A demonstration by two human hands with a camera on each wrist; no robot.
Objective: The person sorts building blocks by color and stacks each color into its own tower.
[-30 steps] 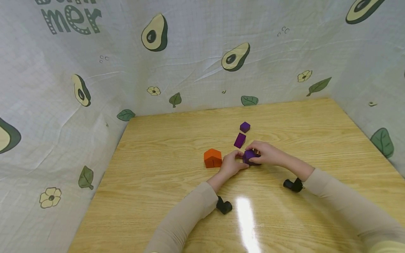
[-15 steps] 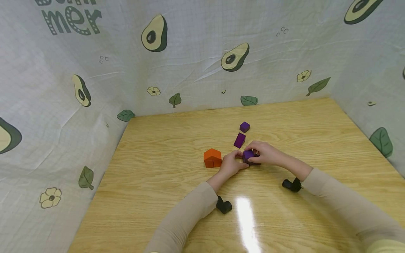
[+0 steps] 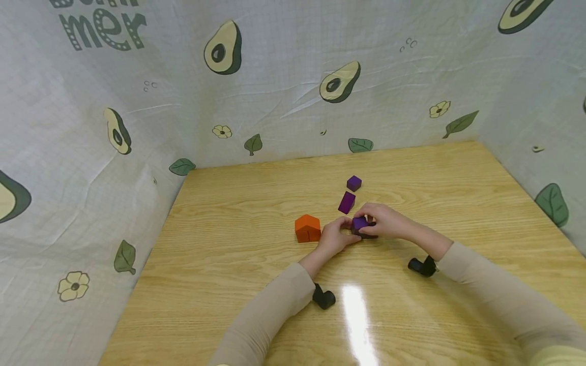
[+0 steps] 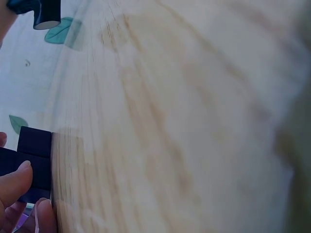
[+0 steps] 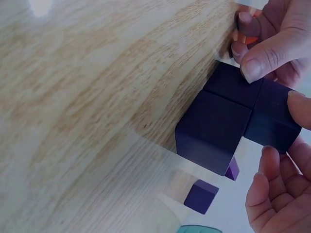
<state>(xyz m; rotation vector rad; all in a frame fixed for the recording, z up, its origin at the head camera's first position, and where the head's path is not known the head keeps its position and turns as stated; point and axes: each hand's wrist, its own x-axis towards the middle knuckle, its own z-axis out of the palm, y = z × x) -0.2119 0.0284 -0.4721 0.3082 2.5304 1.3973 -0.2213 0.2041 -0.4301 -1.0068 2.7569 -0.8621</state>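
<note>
Several purple blocks are joined together between my hands, with one cube [image 5: 277, 114] set above two neighbouring lower blocks. My left hand [image 3: 335, 238] holds a lower purple block [image 5: 232, 83] from the left, its thumb on the near face. From the right, my right hand [image 3: 386, 221] pinches the upper cube, thumb on one side and fingertips on the other. In the left wrist view the purple blocks [image 4: 35, 141] show at the left edge, fingers beside them. Parts of the blocks are hidden behind the fingers in the head view.
Just left of my left hand stands a house-shaped group of orange blocks [image 3: 308, 229]. Behind the hands lie a purple oblong block [image 3: 347, 202] and a small purple cube [image 3: 354, 183]. The wooden table [image 3: 220, 254] meets a printed cloth [image 3: 284, 112] at its back and sides.
</note>
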